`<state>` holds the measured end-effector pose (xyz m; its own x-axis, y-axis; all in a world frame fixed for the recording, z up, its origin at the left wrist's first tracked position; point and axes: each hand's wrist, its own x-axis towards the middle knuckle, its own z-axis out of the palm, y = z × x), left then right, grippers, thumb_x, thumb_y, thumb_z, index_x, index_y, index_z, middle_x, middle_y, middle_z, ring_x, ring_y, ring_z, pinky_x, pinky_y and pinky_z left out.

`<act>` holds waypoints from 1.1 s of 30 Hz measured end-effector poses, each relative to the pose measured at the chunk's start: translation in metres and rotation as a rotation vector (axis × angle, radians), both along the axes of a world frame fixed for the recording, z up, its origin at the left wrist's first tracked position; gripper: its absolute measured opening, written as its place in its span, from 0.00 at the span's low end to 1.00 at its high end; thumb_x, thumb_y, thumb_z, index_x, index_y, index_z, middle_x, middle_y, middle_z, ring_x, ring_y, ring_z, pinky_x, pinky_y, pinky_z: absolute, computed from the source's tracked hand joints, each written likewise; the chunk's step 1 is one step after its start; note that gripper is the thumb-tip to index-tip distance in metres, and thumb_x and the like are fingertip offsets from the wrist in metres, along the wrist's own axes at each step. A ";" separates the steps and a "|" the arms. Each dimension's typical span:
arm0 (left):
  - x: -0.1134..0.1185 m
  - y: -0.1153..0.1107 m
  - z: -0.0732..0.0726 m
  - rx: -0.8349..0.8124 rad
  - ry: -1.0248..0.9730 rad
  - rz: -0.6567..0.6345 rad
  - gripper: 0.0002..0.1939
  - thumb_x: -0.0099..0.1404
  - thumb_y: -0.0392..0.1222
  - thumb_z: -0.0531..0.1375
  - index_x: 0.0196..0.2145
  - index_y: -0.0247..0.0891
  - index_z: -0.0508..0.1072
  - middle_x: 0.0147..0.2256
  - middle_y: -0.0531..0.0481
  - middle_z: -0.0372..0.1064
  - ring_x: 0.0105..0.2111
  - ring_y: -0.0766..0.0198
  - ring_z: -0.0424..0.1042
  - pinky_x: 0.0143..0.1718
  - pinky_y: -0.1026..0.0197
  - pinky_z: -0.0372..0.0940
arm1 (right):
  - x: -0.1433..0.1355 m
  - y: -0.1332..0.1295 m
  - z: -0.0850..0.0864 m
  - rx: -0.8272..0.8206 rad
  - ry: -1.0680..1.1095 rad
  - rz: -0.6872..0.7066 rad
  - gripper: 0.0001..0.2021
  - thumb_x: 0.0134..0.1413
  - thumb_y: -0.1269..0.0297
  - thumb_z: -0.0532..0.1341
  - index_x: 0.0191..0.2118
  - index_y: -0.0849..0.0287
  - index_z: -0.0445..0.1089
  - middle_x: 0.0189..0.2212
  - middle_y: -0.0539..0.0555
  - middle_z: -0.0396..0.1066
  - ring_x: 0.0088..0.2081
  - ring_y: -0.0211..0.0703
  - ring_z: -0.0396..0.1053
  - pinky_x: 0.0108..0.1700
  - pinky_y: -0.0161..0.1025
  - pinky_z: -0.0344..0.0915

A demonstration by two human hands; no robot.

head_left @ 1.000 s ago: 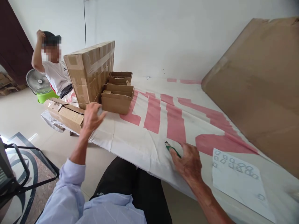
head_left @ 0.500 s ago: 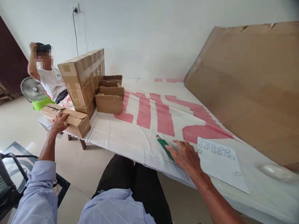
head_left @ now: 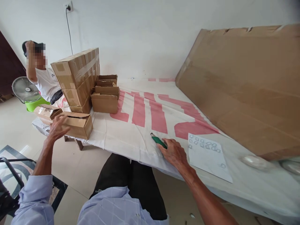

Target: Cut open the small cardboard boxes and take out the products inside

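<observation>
Two brown cardboard boxes stand at the table's left end, a nearer one (head_left: 81,126) and a farther one (head_left: 47,112), with slightly raised top flaps. My left hand (head_left: 58,127) is over the place where they meet, fingers apart and a little blurred, gripping neither. On the white cloth at the front edge, my right hand (head_left: 172,152) has its fingers closed over the rear of a green cutter (head_left: 157,141), whose tip points away to the left. Right of this hand lies a white sheet (head_left: 207,161) with small drawn squares.
Taped boxes (head_left: 76,78) are stacked behind, beside open-topped boxes (head_left: 104,103). A large cardboard sheet (head_left: 243,90) leans at the right, near clear plastic-like items (head_left: 256,162). A person (head_left: 45,82) sits at the far left by a fan (head_left: 27,89).
The nearer box has shifted right, away from the farther one. My left hand has loosened from the box top. My right hand has closed over the cutter. The view has turned slightly right.
</observation>
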<state>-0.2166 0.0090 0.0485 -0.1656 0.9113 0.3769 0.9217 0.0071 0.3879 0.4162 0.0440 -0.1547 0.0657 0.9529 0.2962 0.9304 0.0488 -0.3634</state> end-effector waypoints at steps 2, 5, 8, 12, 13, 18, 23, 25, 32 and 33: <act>-0.008 0.005 0.002 0.084 -0.186 0.062 0.41 0.54 0.52 0.74 0.66 0.46 0.77 0.68 0.33 0.68 0.71 0.21 0.62 0.74 0.18 0.55 | 0.001 -0.001 0.001 0.001 -0.004 0.016 0.20 0.63 0.51 0.59 0.50 0.57 0.80 0.51 0.69 0.82 0.53 0.66 0.77 0.51 0.55 0.74; -0.011 0.012 0.000 0.132 -0.456 0.148 0.44 0.50 0.59 0.77 0.61 0.40 0.77 0.63 0.31 0.72 0.69 0.23 0.67 0.73 0.24 0.62 | 0.002 -0.003 0.000 0.004 0.008 0.024 0.20 0.63 0.52 0.60 0.51 0.57 0.80 0.50 0.68 0.82 0.53 0.67 0.77 0.51 0.56 0.74; 0.005 0.009 -0.009 0.113 -0.491 0.163 0.45 0.50 0.62 0.76 0.60 0.38 0.76 0.64 0.32 0.72 0.68 0.29 0.69 0.73 0.30 0.63 | -0.002 -0.003 0.002 0.041 0.026 0.009 0.20 0.63 0.52 0.59 0.52 0.58 0.80 0.51 0.70 0.81 0.54 0.69 0.76 0.52 0.59 0.75; 0.048 -0.007 -0.028 0.070 -0.442 0.031 0.48 0.54 0.65 0.75 0.66 0.39 0.73 0.67 0.34 0.71 0.65 0.34 0.73 0.69 0.32 0.69 | -0.027 -0.002 0.023 0.188 0.133 0.040 0.22 0.66 0.49 0.59 0.54 0.59 0.79 0.54 0.72 0.79 0.57 0.71 0.75 0.58 0.65 0.75; 0.058 -0.011 -0.034 0.057 -0.459 -0.027 0.50 0.54 0.66 0.76 0.68 0.40 0.72 0.67 0.34 0.71 0.63 0.34 0.74 0.66 0.33 0.72 | -0.036 -0.002 0.031 0.219 0.193 0.074 0.23 0.68 0.47 0.59 0.54 0.58 0.79 0.54 0.72 0.79 0.57 0.71 0.75 0.59 0.66 0.75; 0.090 -0.009 -0.064 -0.044 -0.641 -0.346 0.63 0.48 0.63 0.81 0.76 0.45 0.63 0.70 0.32 0.67 0.67 0.32 0.72 0.59 0.34 0.78 | -0.087 -0.009 0.084 0.165 0.600 0.312 0.30 0.73 0.35 0.60 0.65 0.52 0.75 0.61 0.66 0.77 0.59 0.63 0.78 0.57 0.61 0.80; 0.102 0.004 -0.087 -0.238 -0.727 -0.585 0.68 0.47 0.51 0.83 0.80 0.41 0.59 0.74 0.30 0.65 0.75 0.28 0.63 0.71 0.34 0.70 | -0.118 -0.018 0.121 0.040 0.765 0.499 0.34 0.71 0.33 0.64 0.72 0.47 0.71 0.70 0.65 0.73 0.65 0.63 0.77 0.61 0.61 0.80; 0.107 0.006 -0.094 -0.216 -0.727 -0.598 0.66 0.49 0.50 0.82 0.80 0.40 0.59 0.72 0.30 0.67 0.74 0.28 0.65 0.72 0.35 0.69 | -0.125 -0.020 0.124 -0.030 0.811 0.524 0.36 0.69 0.33 0.66 0.72 0.48 0.71 0.71 0.66 0.73 0.65 0.63 0.77 0.61 0.62 0.79; 0.142 -0.003 -0.108 -0.074 -0.705 -0.542 0.70 0.48 0.57 0.82 0.81 0.43 0.55 0.75 0.30 0.56 0.75 0.30 0.61 0.66 0.34 0.74 | -0.115 -0.018 0.108 -0.070 0.870 0.398 0.37 0.65 0.30 0.67 0.68 0.50 0.76 0.67 0.64 0.77 0.62 0.64 0.79 0.62 0.63 0.80; 0.150 -0.005 -0.106 -0.053 -0.696 -0.550 0.70 0.49 0.57 0.82 0.81 0.43 0.55 0.74 0.31 0.57 0.74 0.31 0.62 0.66 0.34 0.74 | -0.110 -0.017 0.107 -0.058 0.871 0.372 0.37 0.64 0.29 0.68 0.67 0.51 0.77 0.66 0.64 0.78 0.61 0.64 0.79 0.60 0.63 0.81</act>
<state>-0.0667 0.0039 -0.0576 0.1246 0.9428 0.3093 0.3556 -0.3335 0.8731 0.3057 0.0270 -0.0482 -0.0698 0.9687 0.2381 0.2595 0.2481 -0.9333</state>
